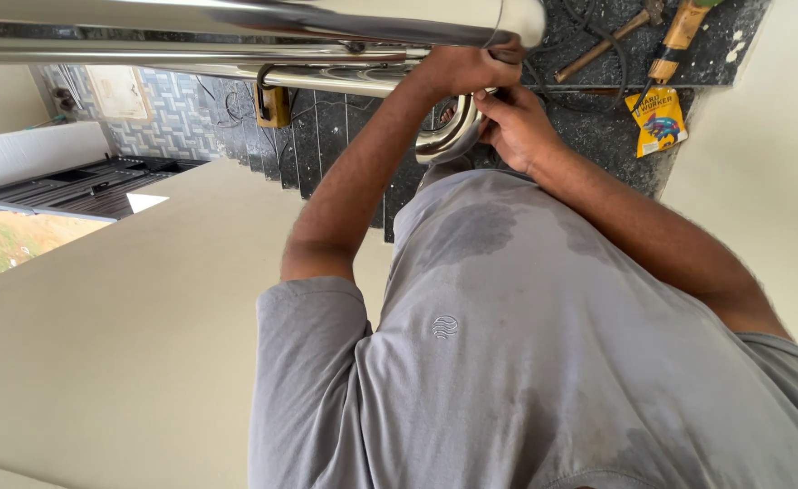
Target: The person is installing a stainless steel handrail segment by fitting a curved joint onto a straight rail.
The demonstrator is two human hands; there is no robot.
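Both my arms reach forward from my grey shirt to a polished steel handrail [236, 18]. My left hand [462, 68] is closed over the lower steel pipe [336, 80], right where it meets a curved steel bend [444, 138]. My right hand [517, 127] sits just beside and below it, fingers wrapped on the same curved bend. The two hands almost touch. What lies between the fingers and the pipe joint is hidden.
Dark stone stair steps [326, 145] run below the rail. On the dark landing lie a hammer [598, 45], a wooden-handled tool [675, 36] and a yellow packet [657, 122]. A yellowish block [274, 106] hangs at the rail. Beige walls [100, 344] stand on both sides.
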